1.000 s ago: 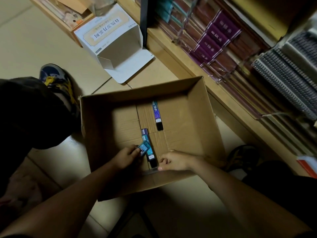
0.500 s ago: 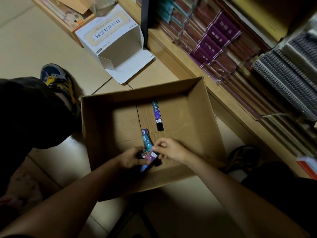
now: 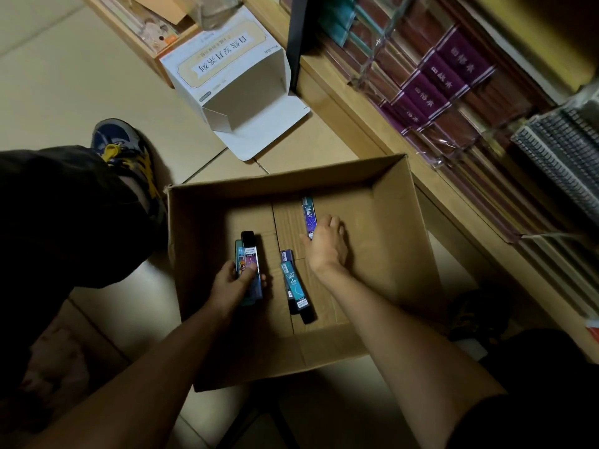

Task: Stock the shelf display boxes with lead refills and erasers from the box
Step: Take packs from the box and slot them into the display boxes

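Right hand has reached forward onto the far refill — left hand grips a stack of refills.

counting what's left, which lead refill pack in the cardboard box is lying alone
The purple lead refill pack at the far side, under the right hand. The others are either held in the left hand or paired mid-box.
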The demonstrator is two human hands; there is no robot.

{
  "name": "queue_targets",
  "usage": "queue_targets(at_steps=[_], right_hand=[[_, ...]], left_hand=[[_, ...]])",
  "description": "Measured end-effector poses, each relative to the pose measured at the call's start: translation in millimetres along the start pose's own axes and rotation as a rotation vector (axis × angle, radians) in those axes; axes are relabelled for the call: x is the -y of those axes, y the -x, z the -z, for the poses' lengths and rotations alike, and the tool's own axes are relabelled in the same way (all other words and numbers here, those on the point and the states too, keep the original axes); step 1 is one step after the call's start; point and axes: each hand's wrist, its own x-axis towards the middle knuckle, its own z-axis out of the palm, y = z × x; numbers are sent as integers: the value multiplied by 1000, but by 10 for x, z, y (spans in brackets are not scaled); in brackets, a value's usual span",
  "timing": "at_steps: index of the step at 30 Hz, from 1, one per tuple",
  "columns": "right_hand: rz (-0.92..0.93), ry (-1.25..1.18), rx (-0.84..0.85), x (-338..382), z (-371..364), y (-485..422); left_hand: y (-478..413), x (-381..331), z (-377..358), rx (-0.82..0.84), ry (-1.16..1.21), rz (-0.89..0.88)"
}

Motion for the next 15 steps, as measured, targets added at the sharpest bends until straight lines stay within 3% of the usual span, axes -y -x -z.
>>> queue_targets(at_steps=[2,6,10,15], right_hand=[[25,-5,-7,0,-6,27],[-106,-271,87,-95,-65,314],[-49,-263,191,-201,-247,679],[-164,-195,156,-58,-421,759]], left_hand=[[-5,22,-5,-40,-37,-18],[-31,87,5,-96,10,-5],[-20,74,-34,-128,66,5],[-20,92,-58,-147,75,13]])
